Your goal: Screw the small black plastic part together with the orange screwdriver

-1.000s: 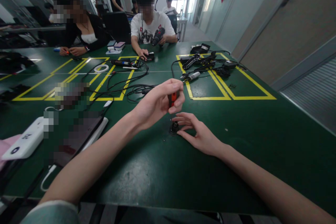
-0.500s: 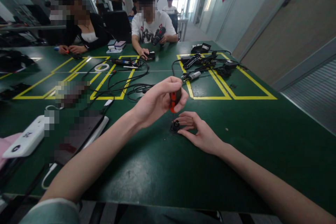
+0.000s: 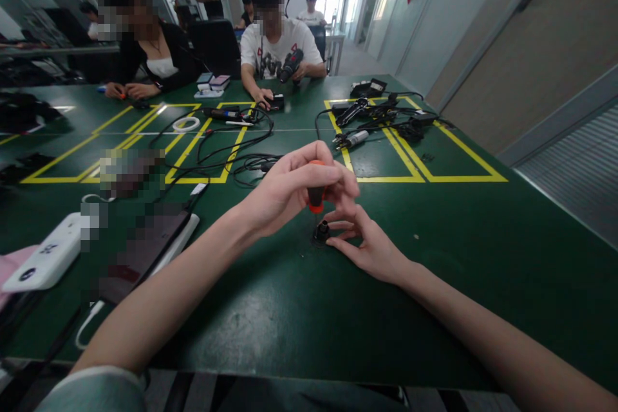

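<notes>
My left hand (image 3: 309,183) is closed round the orange-and-black handle of a screwdriver (image 3: 317,199). The tool stands upright, its thin shaft pointing down at a small round black part (image 3: 321,232) on the green table. Whether the tip sits in a screw is too small to tell. From the right, my right hand (image 3: 362,241) pinches that black part between thumb and fingers, steadying it flat on the tabletop. The fingers of both hands come close together just above the part.
Black cables (image 3: 232,158) and a tool lie beyond my left hand; more cables and plugs (image 3: 381,119) lie at the far right. A white power strip (image 3: 48,251) and a dark phone-like slab (image 3: 145,248) are at left. Across the table a person holds a power drill (image 3: 291,66).
The fingers of my left hand have shifted round the screwdriver handle, and the handle has turned. My right hand and the black part stay in place.
</notes>
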Action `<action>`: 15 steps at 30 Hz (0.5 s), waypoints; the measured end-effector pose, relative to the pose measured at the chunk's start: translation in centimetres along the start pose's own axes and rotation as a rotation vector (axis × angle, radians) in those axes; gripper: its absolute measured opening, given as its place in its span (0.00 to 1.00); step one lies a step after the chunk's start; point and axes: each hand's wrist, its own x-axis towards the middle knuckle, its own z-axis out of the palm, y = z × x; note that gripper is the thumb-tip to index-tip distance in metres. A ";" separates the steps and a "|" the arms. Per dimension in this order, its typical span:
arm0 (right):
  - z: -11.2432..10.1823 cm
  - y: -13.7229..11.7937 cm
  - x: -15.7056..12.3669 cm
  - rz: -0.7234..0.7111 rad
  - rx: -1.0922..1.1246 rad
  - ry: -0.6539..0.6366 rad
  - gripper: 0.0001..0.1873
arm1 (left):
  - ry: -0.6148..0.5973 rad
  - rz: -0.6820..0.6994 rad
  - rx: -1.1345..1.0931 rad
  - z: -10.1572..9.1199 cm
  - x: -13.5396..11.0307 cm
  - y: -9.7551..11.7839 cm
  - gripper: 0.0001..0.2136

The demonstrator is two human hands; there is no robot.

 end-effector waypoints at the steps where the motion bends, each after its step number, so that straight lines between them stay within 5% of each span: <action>1: 0.0 0.0 0.0 0.001 -0.001 -0.003 0.17 | 0.000 -0.001 0.013 0.2 -0.1 0.0 0.13; 10: -0.2 -0.5 0.1 0.027 0.008 -0.045 0.20 | 0.009 -0.028 0.074 0.0 0.1 0.6 0.20; 15: -0.1 -0.4 0.1 0.040 0.033 -0.045 0.19 | 0.029 0.003 0.019 -0.3 0.2 0.2 0.13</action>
